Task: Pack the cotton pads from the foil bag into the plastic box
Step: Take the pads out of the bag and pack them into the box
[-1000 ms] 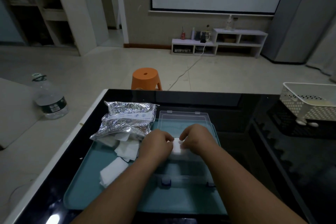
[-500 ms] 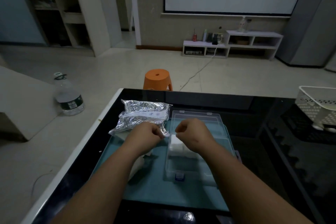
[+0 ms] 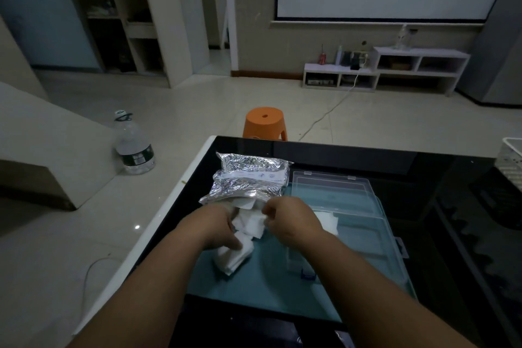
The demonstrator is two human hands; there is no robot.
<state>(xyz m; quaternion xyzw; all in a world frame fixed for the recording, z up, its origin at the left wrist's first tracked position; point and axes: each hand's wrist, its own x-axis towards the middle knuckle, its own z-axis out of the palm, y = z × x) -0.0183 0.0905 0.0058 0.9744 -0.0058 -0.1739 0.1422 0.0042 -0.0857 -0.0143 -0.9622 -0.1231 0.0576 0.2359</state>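
Note:
The crinkled silver foil bag (image 3: 250,181) lies at the back left of a teal tray (image 3: 262,288), its mouth facing me. White cotton pads (image 3: 248,223) spill from the mouth, and more pads (image 3: 233,258) lie in a loose pile on the tray. My left hand (image 3: 217,224) grips pads at the pile's top. My right hand (image 3: 288,219) pinches the pads from the right side. The clear plastic box (image 3: 353,223) stands open to the right, lid laid back, with a few pads (image 3: 327,220) inside, partly hidden by my right wrist.
The tray sits on a black glossy table (image 3: 423,178) with a white left edge. A white basket (image 3: 511,161) stands at the far right. On the floor are an orange stool (image 3: 265,123) beyond the table and a large water bottle (image 3: 132,144) to the left.
Both hands have left the plastic box and moved left to the pads at the foil bag's mouth. The view has shifted left as well.

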